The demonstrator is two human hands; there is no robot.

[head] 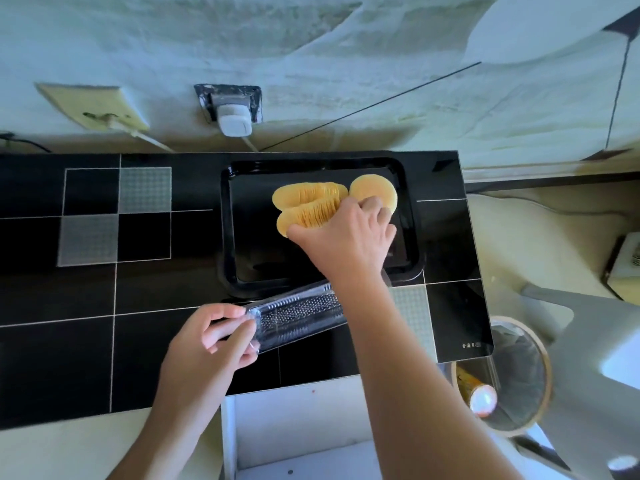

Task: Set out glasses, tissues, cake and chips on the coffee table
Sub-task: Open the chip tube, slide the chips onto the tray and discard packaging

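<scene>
Near the front edge of the black glass coffee table (86,289), the left hand (211,344) pinches a clear ribbed plastic chip tray (298,317); rightward, the right hand (349,237) grips stacked yellow chips (308,206) on the glossy black rectangular tray (235,237).

A black glossy coffee table (104,289), marked with thin white grid lines and a few grey patterned squares, fills the middle. Behind the table rises a pale greenish wall (311,46) with rough, patchy plaster. On that wall, above the table's far edge, sit a dark socket with a white plug (232,114) and a cream switch plate (97,105). Right of the table stands a round waste bin (512,375) on a cream floor (519,237). Daylight is soft.
</scene>
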